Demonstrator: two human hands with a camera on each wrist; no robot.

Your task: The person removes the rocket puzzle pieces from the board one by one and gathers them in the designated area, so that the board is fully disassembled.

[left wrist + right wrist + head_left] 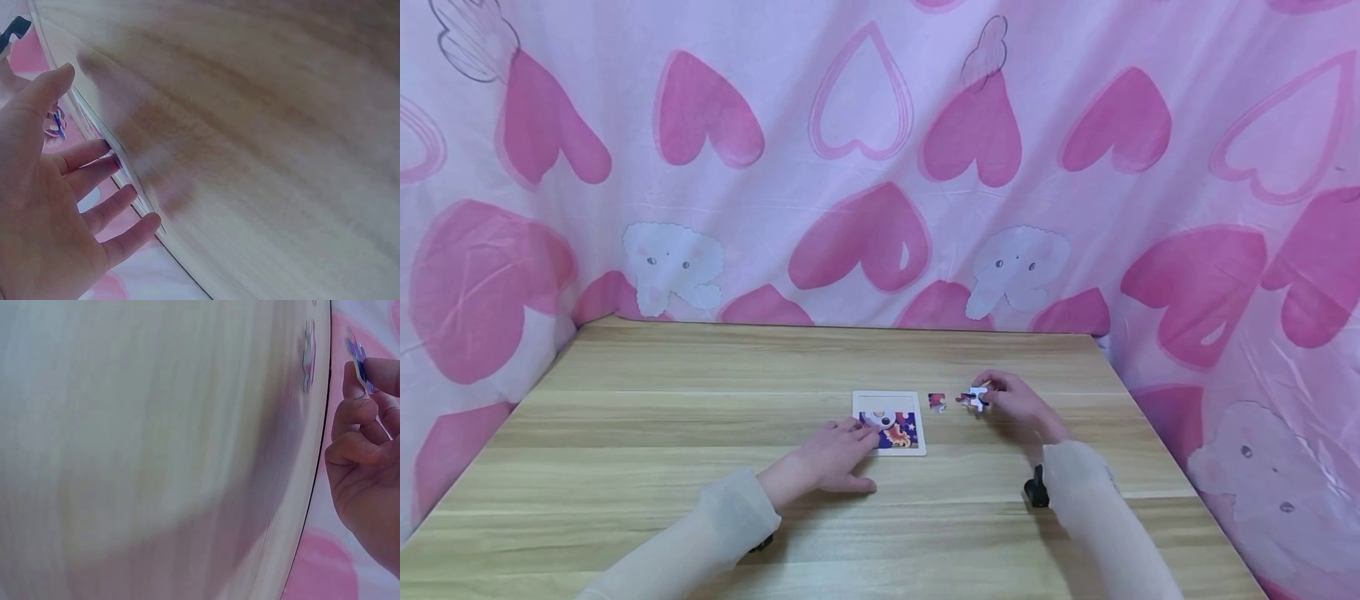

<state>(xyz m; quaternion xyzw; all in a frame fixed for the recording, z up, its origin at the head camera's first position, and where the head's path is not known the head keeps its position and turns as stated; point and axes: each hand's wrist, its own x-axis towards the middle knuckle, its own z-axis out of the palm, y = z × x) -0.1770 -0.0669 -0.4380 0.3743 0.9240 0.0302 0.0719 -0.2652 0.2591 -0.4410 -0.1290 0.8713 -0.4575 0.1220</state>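
Note:
A white-framed puzzle board (pixel 889 451) with a partly filled picture lies on the table; the upper part of its tray shows bare. My left hand (pixel 835 458) rests at its left edge, fingers spread, fingertips on the board; in the left wrist view the same hand (pixel 62 200) has its fingers extended. To the right of the board, my right hand (pixel 1018 400) pinches a puzzle piece (pixel 977 398), which the right wrist view shows between thumb and finger of that hand (pixel 369 450). One loose piece (pixel 937 402) lies between the board and my right hand.
A wooden table (pixel 625 433) spans the view below a pink and white curtain (pixel 865 108) with hearts. Beside the held piece there is another reddish piece (pixel 962 401). A black strap device (pixel 1037 488) sits at the right wrist.

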